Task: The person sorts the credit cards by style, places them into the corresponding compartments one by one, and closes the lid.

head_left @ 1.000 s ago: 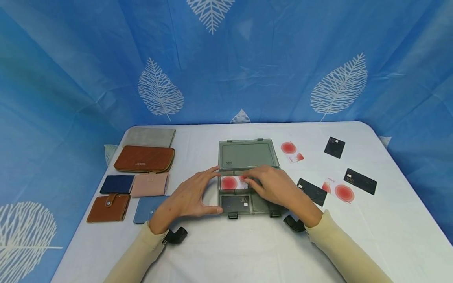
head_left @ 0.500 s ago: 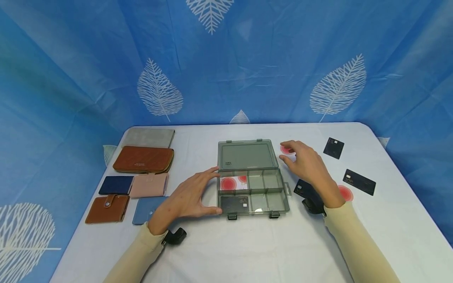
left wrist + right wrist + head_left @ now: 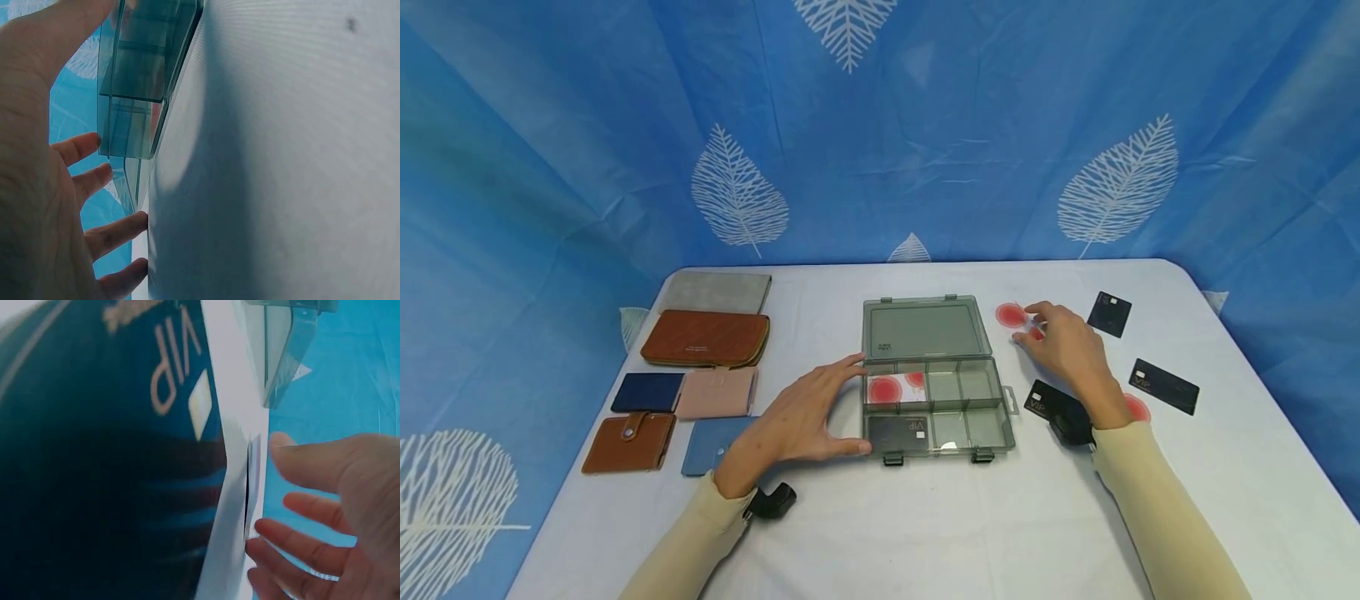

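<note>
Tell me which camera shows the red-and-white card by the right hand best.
The head view: the red-and-white card lies flat beyond the organizer box, with the right hand at it. The right wrist view shows mostly a black VIP card; the left wrist view shows only the box.

A white desk carries an open grey organizer box at its middle. To the left lie six wallets: grey, brown zip, navy, pink, tan snap and light blue. To the right lie a red-dot card and three black cards.
</note>
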A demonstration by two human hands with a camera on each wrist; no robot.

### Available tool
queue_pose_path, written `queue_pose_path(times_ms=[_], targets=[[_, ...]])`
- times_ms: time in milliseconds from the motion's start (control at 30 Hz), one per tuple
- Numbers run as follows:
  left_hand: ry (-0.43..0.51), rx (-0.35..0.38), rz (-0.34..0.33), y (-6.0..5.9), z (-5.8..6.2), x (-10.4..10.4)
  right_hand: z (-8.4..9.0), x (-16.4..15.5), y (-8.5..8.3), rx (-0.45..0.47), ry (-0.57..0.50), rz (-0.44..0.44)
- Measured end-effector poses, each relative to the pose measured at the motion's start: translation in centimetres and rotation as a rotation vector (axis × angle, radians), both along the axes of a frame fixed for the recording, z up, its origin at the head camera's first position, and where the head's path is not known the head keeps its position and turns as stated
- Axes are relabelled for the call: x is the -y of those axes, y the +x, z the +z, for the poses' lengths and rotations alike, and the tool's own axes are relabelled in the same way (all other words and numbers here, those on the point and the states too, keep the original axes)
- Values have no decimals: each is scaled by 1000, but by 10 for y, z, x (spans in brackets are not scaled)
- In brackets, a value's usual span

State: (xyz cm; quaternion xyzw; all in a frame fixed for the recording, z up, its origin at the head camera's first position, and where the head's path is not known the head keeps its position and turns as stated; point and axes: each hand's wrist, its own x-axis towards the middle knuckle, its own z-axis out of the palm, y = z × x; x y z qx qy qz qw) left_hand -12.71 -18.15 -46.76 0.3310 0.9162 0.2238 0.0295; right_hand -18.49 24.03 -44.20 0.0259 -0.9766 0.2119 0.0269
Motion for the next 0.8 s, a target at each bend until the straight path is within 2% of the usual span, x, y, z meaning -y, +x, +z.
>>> queue_pose_path(times_ms=[333, 667, 800], targets=[[20, -16, -8, 0, 2, 0, 1, -4, -3, 64, 18, -6], [8, 2, -2, -1, -1, 0, 0, -16, -7, 153, -10, -29], [15, -4, -5, 0, 0, 0, 2, -17, -7, 163, -13, -21]])
